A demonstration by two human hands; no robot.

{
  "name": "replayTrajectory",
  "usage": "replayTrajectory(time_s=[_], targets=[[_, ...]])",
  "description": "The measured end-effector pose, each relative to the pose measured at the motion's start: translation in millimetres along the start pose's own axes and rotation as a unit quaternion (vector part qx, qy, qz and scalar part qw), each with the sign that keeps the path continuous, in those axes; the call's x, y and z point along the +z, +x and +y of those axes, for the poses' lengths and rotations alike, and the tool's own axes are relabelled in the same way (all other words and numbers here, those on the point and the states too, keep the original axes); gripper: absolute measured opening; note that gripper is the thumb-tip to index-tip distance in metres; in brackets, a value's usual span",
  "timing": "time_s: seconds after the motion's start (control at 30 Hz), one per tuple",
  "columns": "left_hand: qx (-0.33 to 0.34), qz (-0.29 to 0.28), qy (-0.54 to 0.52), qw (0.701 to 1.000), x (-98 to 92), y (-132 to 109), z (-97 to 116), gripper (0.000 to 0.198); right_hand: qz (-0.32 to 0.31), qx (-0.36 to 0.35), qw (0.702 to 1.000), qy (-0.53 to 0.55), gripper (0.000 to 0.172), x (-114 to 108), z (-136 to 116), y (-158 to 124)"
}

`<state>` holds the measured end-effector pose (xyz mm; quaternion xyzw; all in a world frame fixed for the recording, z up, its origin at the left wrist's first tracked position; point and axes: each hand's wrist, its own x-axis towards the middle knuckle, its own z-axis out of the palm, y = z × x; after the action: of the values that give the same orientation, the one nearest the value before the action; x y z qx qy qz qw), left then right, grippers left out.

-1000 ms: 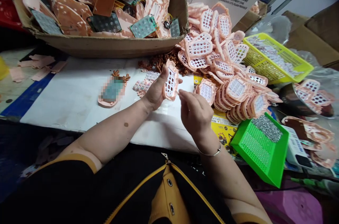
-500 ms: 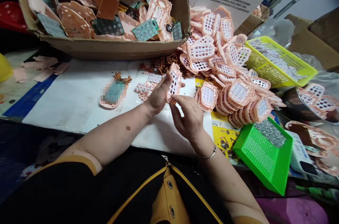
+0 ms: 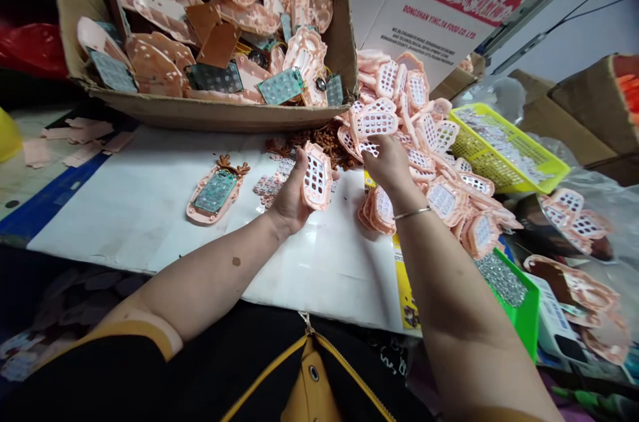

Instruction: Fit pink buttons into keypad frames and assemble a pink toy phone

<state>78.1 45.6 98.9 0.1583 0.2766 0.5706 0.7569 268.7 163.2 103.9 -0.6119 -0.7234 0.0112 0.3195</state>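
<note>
My left hand (image 3: 292, 199) is closed around the edge of a pink plastic shell (image 3: 316, 177), its white keypad grid of holes facing me. My right hand (image 3: 387, 159) is at the near side of a heap of similar pink shells (image 3: 375, 119). Its fingertips are partly hidden against the heap, and I cannot tell whether they grip one. Left of my hands lies a pink shell with a green circuit board (image 3: 215, 190) and brown antler-shaped pieces (image 3: 234, 166). Small loose key pieces (image 3: 269, 186) are scattered just beyond my left hand.
A cardboard box (image 3: 210, 109) of shells and boards stands at the back. To the right are stacked shells (image 3: 444, 201), a yellow basket (image 3: 544, 172) of white pieces, and a green tray (image 3: 532, 315) with small metal parts. White sheeting (image 3: 124, 209) covers the table.
My right hand has left the shell in my left hand and moved right and away to the heap. The held shell now faces me more squarely. The view has shifted slightly.
</note>
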Motion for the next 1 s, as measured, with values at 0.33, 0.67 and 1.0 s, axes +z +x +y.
replayTrajectory(time_s=[0.33,0.67,1.0], targets=[[0.001,0.010,-0.014,1.000,-1.8,-0.4,2.4,0.060,0.079,0.154,0.968,0.183,0.021,20.4,4.5,52.8],[0.008,-0.013,0.008,1.000,-3.4,-0.3,4.3,0.059,0.071,0.124,0.882,0.449,0.022,-25.6,8.7,-16.2],[0.072,-0.009,0.006,0.997,-0.5,0.6,14.8,0.056,0.062,0.075,0.947,0.307,0.027,-53.1,-19.4,-140.4]])
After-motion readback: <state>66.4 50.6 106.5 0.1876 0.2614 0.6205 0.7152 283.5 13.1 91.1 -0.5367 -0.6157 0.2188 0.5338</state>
